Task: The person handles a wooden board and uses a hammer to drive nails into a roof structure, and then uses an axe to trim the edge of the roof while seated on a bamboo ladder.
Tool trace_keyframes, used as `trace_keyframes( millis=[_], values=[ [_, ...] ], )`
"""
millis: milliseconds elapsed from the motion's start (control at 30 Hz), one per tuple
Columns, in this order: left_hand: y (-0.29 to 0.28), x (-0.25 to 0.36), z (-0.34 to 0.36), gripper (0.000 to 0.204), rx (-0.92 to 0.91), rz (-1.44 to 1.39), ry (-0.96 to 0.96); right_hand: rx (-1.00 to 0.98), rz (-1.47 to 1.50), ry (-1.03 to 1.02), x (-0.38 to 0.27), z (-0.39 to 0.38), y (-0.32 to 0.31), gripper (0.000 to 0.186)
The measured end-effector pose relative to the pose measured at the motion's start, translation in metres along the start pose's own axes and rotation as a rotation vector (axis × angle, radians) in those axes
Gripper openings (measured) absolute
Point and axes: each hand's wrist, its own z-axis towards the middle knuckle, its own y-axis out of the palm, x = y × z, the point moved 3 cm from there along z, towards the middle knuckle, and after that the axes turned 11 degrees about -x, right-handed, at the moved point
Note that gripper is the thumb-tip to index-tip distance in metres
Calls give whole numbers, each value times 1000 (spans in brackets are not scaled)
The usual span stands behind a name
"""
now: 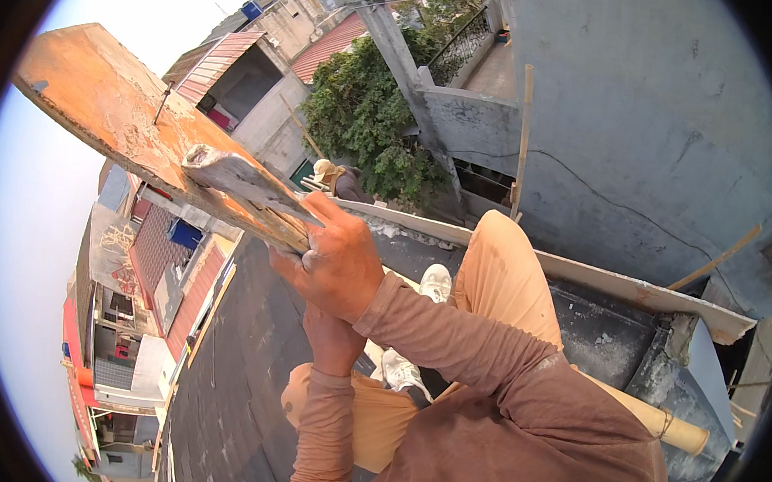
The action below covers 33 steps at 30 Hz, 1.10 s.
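A long orange-painted board (105,104), worn and flaking, rises diagonally toward the upper left, with a nail (160,107) standing up from its face. A grey, ragged-ended strip (241,177) lies along its near end. My right hand (328,255) grips this near end, fingers wrapped round the board and strip. Just below it is my left hand (328,338), its fingers hidden behind my right hand, so what it holds cannot be seen.
I sit on dark roof shingles (221,381), beside a gutter (599,339) and pale pole (673,431). A co-worker in a cap (349,187) is below near trees (358,109). A grey wall (635,149) rises right; wooden battens (522,143) lean there. Neighbouring rooftops surround the drop.
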Motion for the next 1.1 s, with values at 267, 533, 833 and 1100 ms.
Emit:
trace_keyframes(
  millis=[267,533,833,1100],
  values=[
    [-43,-52,-54,73,159,-1170,-176,-246,-116,-164,-6,-26,42,35],
    [-48,-57,-112,83,728,-1617,-310,-473,-52,-316,-26,-73,103,24],
    [-72,-62,-143,101,988,-1601,-95,-501,-115,-415,20,-76,125,20],
    [-126,-69,-154,50,879,-1294,-853,-530,-180,-512,34,-71,145,13]
  ],
)
